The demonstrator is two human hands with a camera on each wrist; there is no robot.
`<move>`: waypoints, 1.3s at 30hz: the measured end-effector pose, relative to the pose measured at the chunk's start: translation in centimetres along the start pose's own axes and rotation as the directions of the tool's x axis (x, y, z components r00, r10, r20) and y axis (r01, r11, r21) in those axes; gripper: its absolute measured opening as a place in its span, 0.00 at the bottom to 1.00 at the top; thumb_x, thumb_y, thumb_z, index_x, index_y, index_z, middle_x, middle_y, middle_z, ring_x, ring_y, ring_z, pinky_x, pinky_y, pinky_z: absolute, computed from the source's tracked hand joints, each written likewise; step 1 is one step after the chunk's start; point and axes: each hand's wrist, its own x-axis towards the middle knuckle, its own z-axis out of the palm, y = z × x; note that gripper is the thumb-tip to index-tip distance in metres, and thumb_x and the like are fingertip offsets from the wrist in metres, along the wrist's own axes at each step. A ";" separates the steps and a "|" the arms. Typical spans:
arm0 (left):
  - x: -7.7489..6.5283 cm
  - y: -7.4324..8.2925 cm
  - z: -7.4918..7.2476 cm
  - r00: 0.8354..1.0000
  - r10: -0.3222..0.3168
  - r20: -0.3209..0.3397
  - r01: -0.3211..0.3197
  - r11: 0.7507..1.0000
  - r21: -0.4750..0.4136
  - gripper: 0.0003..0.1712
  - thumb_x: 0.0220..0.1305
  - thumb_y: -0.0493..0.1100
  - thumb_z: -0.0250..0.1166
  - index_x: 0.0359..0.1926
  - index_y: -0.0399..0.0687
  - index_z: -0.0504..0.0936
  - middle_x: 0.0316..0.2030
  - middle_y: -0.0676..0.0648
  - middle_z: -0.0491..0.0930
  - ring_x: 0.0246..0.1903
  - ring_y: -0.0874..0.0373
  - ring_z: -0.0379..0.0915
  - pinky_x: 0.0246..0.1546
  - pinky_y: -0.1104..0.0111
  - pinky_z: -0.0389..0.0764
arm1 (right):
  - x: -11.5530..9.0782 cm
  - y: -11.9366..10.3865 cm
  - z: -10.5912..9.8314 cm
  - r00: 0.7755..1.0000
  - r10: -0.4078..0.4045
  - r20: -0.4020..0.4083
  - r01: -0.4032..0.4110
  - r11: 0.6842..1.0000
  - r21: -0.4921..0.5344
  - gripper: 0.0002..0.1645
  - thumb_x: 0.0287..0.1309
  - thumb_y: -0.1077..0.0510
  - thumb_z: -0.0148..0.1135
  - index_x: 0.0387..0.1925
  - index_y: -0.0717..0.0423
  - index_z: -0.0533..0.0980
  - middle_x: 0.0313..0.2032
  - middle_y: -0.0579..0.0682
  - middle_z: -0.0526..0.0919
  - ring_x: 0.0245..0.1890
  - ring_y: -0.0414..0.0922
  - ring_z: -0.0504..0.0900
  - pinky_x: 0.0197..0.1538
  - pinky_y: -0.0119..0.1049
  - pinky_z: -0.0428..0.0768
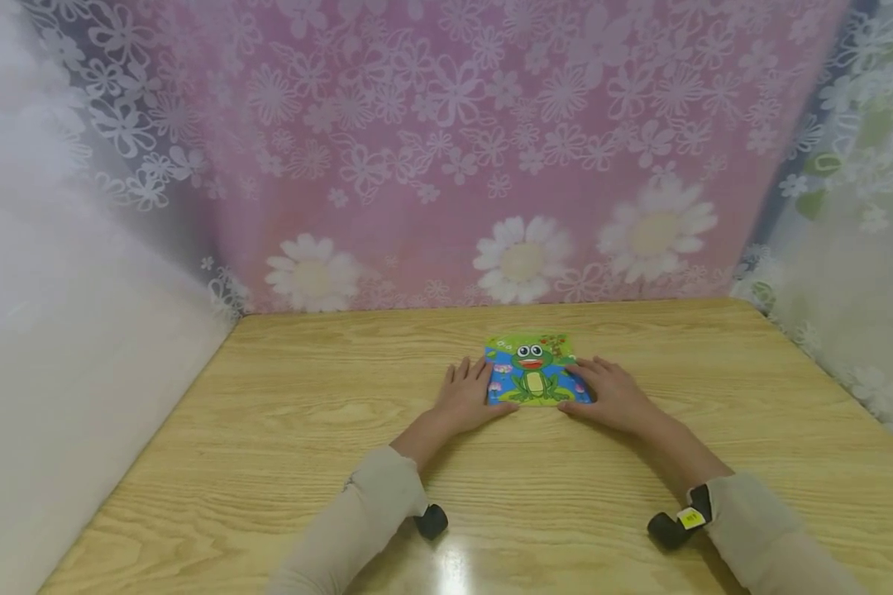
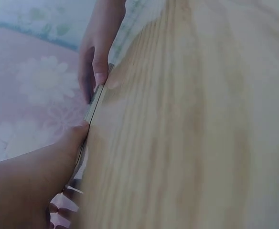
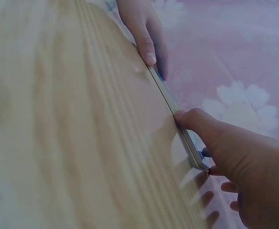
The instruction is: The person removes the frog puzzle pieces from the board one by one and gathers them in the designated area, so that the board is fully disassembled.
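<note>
A thin square board with a cartoon frog picture (image 1: 534, 382) lies flat on the wooden table, in blue and green with pink flowers. My left hand (image 1: 465, 398) rests at its left side, fingers spread and thumb along the near edge. On the opposite side, my right hand (image 1: 616, 398) touches the board's edge the same way, thumb at the near edge. From the right wrist view, the board's side (image 3: 164, 93) shows a dark line along it, like two layers. The left wrist view shows the left thumb (image 2: 75, 136) against that near edge.
The wood-grain table (image 1: 305, 397) reaches back to a pink flowered curtain (image 1: 417, 165). Pale sheeting (image 1: 82, 289) borders the left, and a flowered cloth (image 1: 856, 248) the right. A black wrist device (image 1: 670, 529) sits below the right sleeve, another (image 1: 432, 522) by the left.
</note>
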 end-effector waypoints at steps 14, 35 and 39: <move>-3.0 -2.5 -0.7 1.000 0.001 0.015 -0.001 1.000 -0.001 0.55 0.55 0.77 0.43 0.71 0.46 0.47 0.70 0.47 0.43 0.68 0.48 0.33 0.64 0.53 0.39 | 0.0 -3.7 0.6 0.999 -0.039 -0.014 0.039 0.999 -0.006 0.43 0.53 0.36 0.59 0.60 0.64 0.67 0.59 0.66 0.65 0.60 0.67 0.57 0.58 0.62 0.53; -6.9 -5.9 -1.2 0.999 0.047 -0.009 -0.047 0.998 -0.050 0.56 0.55 0.77 0.43 0.71 0.42 0.48 0.70 0.44 0.45 0.68 0.46 0.34 0.64 0.53 0.39 | 0.0 -7.3 2.1 0.992 -0.115 -0.047 0.114 0.993 -0.019 0.40 0.52 0.38 0.60 0.58 0.62 0.70 0.57 0.66 0.68 0.58 0.66 0.61 0.56 0.63 0.58; -7.5 -6.5 -1.2 0.999 0.051 -0.010 -0.051 0.998 -0.036 0.56 0.54 0.78 0.41 0.71 0.43 0.48 0.70 0.45 0.45 0.68 0.46 0.35 0.64 0.54 0.40 | 0.1 -7.9 2.3 0.994 -0.109 -0.033 0.108 0.994 -0.025 0.41 0.51 0.37 0.60 0.59 0.60 0.70 0.58 0.64 0.67 0.59 0.65 0.61 0.57 0.62 0.58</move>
